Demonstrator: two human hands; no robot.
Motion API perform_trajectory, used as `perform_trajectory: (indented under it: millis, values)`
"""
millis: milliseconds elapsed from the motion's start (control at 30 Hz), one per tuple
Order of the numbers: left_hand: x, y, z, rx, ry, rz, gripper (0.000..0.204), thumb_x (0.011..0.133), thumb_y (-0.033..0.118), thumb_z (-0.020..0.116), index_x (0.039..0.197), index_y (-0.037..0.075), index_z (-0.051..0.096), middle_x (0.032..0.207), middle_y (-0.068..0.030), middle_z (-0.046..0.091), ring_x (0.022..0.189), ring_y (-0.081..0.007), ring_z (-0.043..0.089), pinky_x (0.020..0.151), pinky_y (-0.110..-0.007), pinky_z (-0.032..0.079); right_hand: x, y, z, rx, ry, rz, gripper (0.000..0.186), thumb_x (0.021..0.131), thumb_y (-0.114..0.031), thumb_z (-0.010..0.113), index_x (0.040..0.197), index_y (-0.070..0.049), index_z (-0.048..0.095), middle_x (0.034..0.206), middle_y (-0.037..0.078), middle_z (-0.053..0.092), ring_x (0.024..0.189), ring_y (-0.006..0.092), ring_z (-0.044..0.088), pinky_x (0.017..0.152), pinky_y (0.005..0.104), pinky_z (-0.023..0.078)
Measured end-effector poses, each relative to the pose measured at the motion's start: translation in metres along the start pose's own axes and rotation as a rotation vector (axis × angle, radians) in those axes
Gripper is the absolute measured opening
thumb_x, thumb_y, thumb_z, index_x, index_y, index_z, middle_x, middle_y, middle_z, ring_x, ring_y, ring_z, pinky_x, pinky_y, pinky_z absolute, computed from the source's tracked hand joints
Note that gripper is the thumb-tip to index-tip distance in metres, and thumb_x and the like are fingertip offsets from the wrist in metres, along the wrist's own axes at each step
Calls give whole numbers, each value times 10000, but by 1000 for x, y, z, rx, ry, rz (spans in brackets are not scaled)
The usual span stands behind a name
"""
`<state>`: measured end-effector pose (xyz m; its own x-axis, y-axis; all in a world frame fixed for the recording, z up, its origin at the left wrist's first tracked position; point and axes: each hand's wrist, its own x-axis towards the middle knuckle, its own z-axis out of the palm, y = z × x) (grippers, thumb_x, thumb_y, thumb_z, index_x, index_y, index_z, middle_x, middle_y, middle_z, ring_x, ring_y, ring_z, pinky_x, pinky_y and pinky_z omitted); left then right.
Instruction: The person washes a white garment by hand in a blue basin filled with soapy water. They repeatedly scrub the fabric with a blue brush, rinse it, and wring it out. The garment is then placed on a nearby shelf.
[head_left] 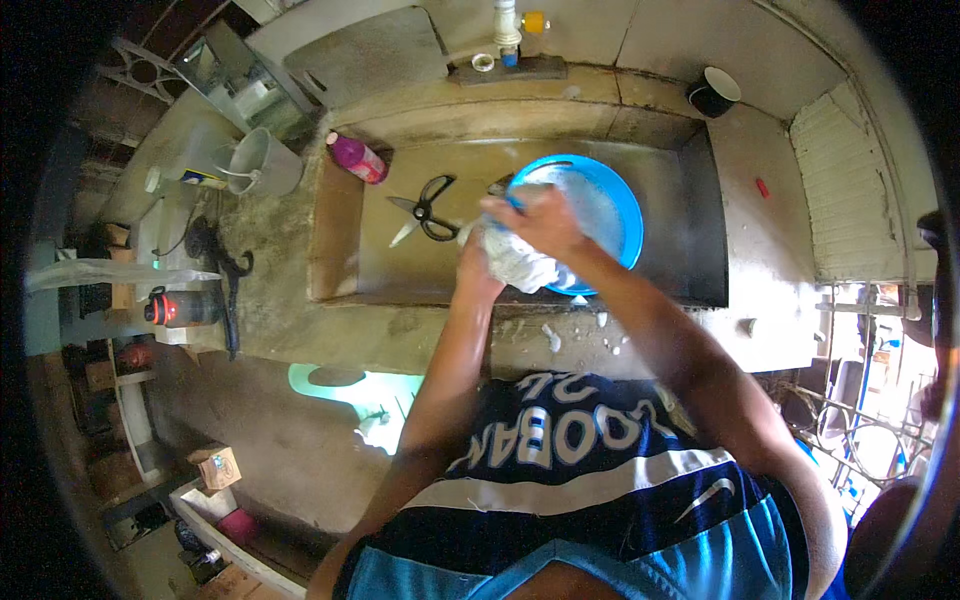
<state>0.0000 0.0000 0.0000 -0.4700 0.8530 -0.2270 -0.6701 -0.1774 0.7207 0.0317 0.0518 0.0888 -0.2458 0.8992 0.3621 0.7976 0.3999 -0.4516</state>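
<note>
A bunched white wet cloth (520,262) is held over the near left rim of a blue round basin (632,215) with sudsy water. My left hand (478,264) is closed round the cloth's left side. Above it, my right hand (545,217) is curled against the cloth, somewhat smeared by motion; whether it also holds something small I cannot tell. Left of the basin, black-handled scissors (424,212) lie spread apart on the sink floor. A purple bottle (357,159) leans in the sink's far left corner.
The concrete sink (716,215) has raised walls around the basin. A pale bucket (266,162) stands on the left counter, near a dark bottle with a red cap (180,307). A black cup (713,93) sits at the far right. A green-white plastic stool or chair (370,395) is below.
</note>
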Motion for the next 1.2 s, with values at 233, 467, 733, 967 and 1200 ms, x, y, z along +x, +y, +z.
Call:
perform_trajectory:
  millis: [233,467,733,967,1200]
  values:
    - [58,39,14,-41,-84,117,324,1074,294,439,1202,53,613,1106,-108,697,1045,-253,674,925,-428,562,83,76,-10,492,-495,-397,502,917,-538,656,852,-43,709,761,232,667,740,362,704,704,467,559]
    - [5,26,20,-121,146,13,306,1063,305,501,1231,66,596,1165,-86,675,1046,-224,671,917,-429,564,45,52,-28,404,-506,-345,515,955,-533,619,840,-39,704,775,204,693,708,345,707,626,464,533]
    - [-16,10,10,308,35,62,302,1060,280,473,1206,48,599,1145,-96,688,1072,-246,671,948,-448,558,30,38,-43,533,-600,-240,647,963,-610,558,813,9,676,756,238,669,706,351,677,652,481,517]
    - [-30,33,36,-82,225,-91,238,964,203,626,1157,64,608,1106,-108,694,1009,-270,691,919,-461,577,55,158,-15,6,-711,-428,611,962,-626,532,1056,-46,701,918,269,691,889,420,702,787,529,547]
    - [-77,55,21,142,127,60,525,819,-78,623,1331,19,561,1248,-114,665,1129,-243,667,1004,-413,542,76,161,-19,-21,-753,-236,525,1013,-463,477,1088,-12,735,1107,286,700,1010,471,683,944,555,517]
